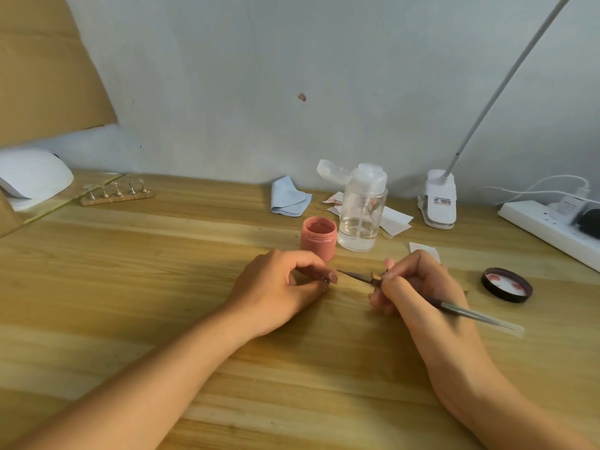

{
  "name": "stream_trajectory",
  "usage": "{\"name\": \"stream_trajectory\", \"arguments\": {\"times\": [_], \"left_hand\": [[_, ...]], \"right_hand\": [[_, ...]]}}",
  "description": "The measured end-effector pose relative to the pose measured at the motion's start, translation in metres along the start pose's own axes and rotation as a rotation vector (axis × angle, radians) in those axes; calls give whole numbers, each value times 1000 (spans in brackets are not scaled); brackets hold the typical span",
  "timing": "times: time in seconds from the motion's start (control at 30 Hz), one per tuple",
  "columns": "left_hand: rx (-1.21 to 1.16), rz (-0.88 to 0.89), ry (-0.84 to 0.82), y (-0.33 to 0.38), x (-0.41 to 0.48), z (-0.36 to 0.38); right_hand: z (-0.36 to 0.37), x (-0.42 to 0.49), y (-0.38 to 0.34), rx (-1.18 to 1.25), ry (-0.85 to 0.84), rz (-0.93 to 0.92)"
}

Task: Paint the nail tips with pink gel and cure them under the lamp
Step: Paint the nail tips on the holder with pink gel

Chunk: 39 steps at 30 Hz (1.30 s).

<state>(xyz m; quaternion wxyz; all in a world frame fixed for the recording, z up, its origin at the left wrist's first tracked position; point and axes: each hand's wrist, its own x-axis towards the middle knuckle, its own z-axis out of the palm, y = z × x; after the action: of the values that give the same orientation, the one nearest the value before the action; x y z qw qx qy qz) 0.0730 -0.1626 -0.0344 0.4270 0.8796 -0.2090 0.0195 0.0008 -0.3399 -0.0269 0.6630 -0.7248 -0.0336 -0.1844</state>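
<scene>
The left hand [282, 287] rested on the wooden table [130, 287] with its fingers curled, thumb and forefinger pinching a small dark piece [325, 279]; whether a nail tip sat on it could not be told. Just to its right, apart from it, the right hand [418, 287] gripped a thin gel brush [357, 277] like a pen. The bristle end pointed at the left fingertips and stopped just short of them, while the handle ran back over the hand. The open jar of pink gel [318, 237] stood just behind the hands, touching or nearly touching a clear pump bottle [362, 216]. The jar's black lid [506, 285] lay upturned to the right. Farther back lay a folded blue cloth [290, 199] and some paper wipes [396, 221]. At the far left a wooden strip of five nail stands [117, 193] sat beside the white curing lamp [32, 178].
</scene>
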Motion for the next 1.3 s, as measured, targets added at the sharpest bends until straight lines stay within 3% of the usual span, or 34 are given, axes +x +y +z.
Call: {"name": "stream_trajectory", "arguments": {"times": [0.5, 0.8, 0.97, 1.13, 1.3], "left_hand": [[3, 6, 3, 1, -1, -1], [-123, 34, 26, -4, 0, 1], [-254, 80, 77, -2, -5, 3], [-133, 108, 169, 5, -10, 4], [136, 79, 127, 12, -16, 8]], "right_hand": [[1, 0, -1, -56, -54, -16], [1, -4, -6, -4, 115, -180], [-1, -5, 3, -205, 69, -158], [0, -9, -3, -245, 67, -167], [-2, -4, -1, -35, 114, -61]]}}
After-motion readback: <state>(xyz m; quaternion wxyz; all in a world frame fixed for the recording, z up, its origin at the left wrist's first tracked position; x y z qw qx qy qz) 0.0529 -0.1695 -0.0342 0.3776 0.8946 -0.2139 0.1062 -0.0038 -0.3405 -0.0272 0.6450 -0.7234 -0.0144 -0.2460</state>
